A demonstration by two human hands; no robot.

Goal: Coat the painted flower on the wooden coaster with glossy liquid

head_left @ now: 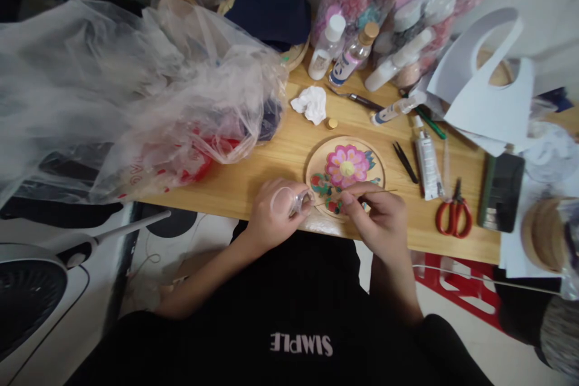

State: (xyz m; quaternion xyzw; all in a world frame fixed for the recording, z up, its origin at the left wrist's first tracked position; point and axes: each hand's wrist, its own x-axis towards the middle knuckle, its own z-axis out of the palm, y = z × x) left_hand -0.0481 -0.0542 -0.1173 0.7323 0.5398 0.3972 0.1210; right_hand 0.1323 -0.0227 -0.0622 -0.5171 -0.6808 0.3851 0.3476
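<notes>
Bottle (298, 200) is leaning in the left hand (274, 214), snugly held, near side; the right hand (382, 215) is pinching a thin stick (386, 192), and the flowered disc (318, 160) is lying just beyond!

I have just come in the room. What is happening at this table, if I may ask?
A person is seated at a wooden table, their left hand holding a small clear bottle. Their right hand pinches a thin stick, its tip near the bottle's mouth; whether it touches is too small to tell. Just beyond the hands lies a round wooden plate with a pink flower. Tweezers and red-handled scissors lie to its right.
</notes>
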